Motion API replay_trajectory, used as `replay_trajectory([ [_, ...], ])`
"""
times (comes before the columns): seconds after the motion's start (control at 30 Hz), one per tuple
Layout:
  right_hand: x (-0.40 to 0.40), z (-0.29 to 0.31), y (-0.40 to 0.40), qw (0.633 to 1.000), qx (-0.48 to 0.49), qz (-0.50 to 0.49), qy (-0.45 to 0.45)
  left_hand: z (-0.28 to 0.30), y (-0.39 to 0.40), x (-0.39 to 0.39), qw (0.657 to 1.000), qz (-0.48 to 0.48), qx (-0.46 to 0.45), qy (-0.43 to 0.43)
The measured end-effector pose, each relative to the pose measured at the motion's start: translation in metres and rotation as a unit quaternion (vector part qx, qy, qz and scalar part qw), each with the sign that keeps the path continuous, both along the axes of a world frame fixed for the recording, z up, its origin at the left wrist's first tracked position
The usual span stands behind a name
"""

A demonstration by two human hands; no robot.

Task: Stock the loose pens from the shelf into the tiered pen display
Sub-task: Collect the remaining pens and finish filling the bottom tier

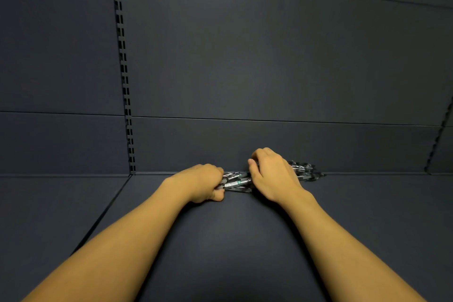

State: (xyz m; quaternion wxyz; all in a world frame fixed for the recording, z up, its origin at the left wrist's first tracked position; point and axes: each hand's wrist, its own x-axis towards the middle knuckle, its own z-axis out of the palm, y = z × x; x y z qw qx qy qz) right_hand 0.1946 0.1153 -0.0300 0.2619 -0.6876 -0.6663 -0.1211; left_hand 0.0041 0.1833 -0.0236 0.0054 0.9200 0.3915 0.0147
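In the head view, a cluster of loose pens (239, 182) is seen lying at the far edge of the dark shelf (235, 240), against the back panel (269, 68). Its left end is gripped by the curled left hand (204, 182). The right hand (273, 175) is laid over the pile's middle, fingers bent around pens, with more pens showing to its right.

Both arms reach forward, left hand (204, 182) and right hand (274, 175) curled, knuckles up.
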Motion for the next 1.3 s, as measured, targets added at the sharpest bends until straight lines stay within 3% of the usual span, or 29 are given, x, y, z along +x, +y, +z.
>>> replay_trajectory([
  [0.27, 0.002, 0.000, 0.002, 1.000, -0.002, 0.003, -0.002, -0.007, 0.001, -0.008, 0.978, 0.013, 0.209, 0.012],
  [0.43, 0.001, -0.003, 0.006, 1.000, 0.017, 0.013, -0.002, -0.014, 0.004, -0.015, 0.975, 0.028, 0.219, -0.003],
  [0.8, -0.008, -0.002, -0.002, 0.998, 0.042, 0.051, 0.024, -0.006, -0.009, -0.030, 0.954, 0.129, 0.258, 0.083],
  [1.07, -0.017, 0.017, -0.012, 0.998, 0.027, 0.050, 0.001, 0.028, -0.034, -0.094, 0.939, 0.193, 0.263, 0.108],
  [1.3, -0.077, 0.043, -0.009, 0.993, 0.036, 0.103, -0.032, 0.049, -0.063, -0.165, 0.925, 0.235, 0.281, 0.104],
])
